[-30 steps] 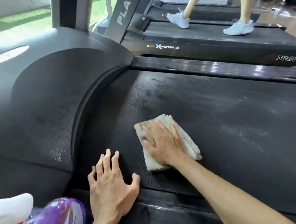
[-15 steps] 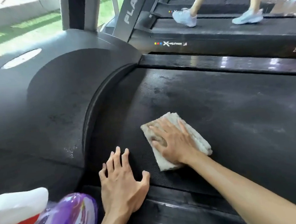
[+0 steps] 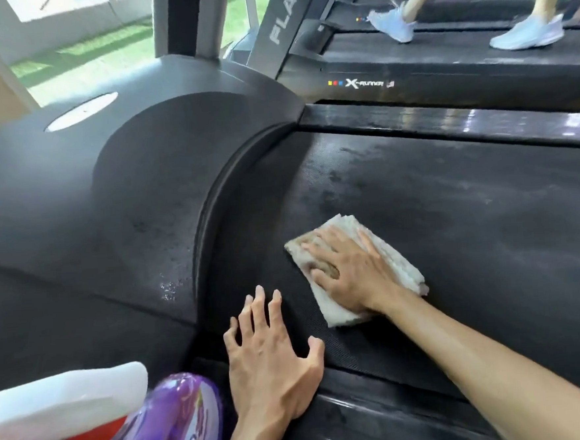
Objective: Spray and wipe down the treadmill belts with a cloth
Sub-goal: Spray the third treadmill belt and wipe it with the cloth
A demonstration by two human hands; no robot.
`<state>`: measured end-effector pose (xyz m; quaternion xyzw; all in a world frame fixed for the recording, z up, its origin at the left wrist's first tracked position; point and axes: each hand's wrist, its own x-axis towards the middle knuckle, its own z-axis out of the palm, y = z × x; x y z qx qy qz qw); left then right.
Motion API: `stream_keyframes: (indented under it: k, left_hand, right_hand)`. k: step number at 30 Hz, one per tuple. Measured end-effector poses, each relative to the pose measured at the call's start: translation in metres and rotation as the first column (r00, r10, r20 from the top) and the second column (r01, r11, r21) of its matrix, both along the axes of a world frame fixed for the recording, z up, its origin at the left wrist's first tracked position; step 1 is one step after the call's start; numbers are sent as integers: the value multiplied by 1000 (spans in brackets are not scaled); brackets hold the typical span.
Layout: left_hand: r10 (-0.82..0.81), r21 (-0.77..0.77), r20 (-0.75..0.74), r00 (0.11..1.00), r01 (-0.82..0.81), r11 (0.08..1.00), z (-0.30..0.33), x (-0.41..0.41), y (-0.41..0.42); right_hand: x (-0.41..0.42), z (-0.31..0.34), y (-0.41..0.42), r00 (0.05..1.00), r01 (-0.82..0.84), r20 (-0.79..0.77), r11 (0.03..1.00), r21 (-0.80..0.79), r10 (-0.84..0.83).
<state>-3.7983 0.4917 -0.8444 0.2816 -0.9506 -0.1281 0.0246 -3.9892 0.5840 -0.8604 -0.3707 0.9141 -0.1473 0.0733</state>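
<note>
The right hand (image 3: 350, 272) is lying flat on the folded off-white terry cloth (image 3: 379, 248), fingers stretched out straight and spread, pressing it down onto the black textured treadmill belt (image 3: 471, 227) rather than gripping it, and that open palm is looking like the way to put even weight across the whole pad for wiping. The left hand (image 3: 274, 361) is sitting just beside it at the belt's near edge, fingers splayed and straight, holding nothing, probably bracing the person as they are leaning in over the deck. The cloth is resting on the belt's front part, near the curved dark grey plastic motor cover (image 3: 109, 205) but apart from it, folded into a thick rectangle, its ribbed edges showing along the far side and a brownish soiled patch showing between the fingers. The belt ahead is carrying dull, streaky damp-looking marks, so plenty seems left to wipe. Down at the lower left, the purple plastic spray bottle with a white trigger head (image 3: 179, 423) is waiting untouched, close at hand for another spray.
</note>
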Motion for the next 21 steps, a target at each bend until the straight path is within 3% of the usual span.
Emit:
stream_keyframes:
  k: [4, 8, 11, 14, 16, 21]
  left_hand:
    - [10, 3, -34, 999, -10, 1000, -2, 0, 1]
    - [8, 10, -23, 1000, -8, 1000, -2, 0, 0]
    - [1, 11, -32, 999, -1, 1000, -1, 0, 0]
    - [12, 23, -53, 999, -11, 1000, -1, -1, 0]
    - [4, 22, -47, 999, -3, 1000, -4, -1, -1]
    - [-1, -3, -49, 999, 1, 1000, -5, -1, -1]
  right_hand:
    - [-19, -2, 28, 991, 134, 16, 991, 30, -134]
    - [-41, 2, -35, 966, 258, -46, 963, 78, -255]
    - [-24, 7, -64, 992, 122, -39, 991, 52, -121]
    - [-11, 6, -34, 998, -55, -28, 997, 46, 56]
    - [-16, 4, -6, 998, -70, -3, 996, 47, 70]
    - [-55, -3, -31, 980, 196, -64, 975, 102, -191]
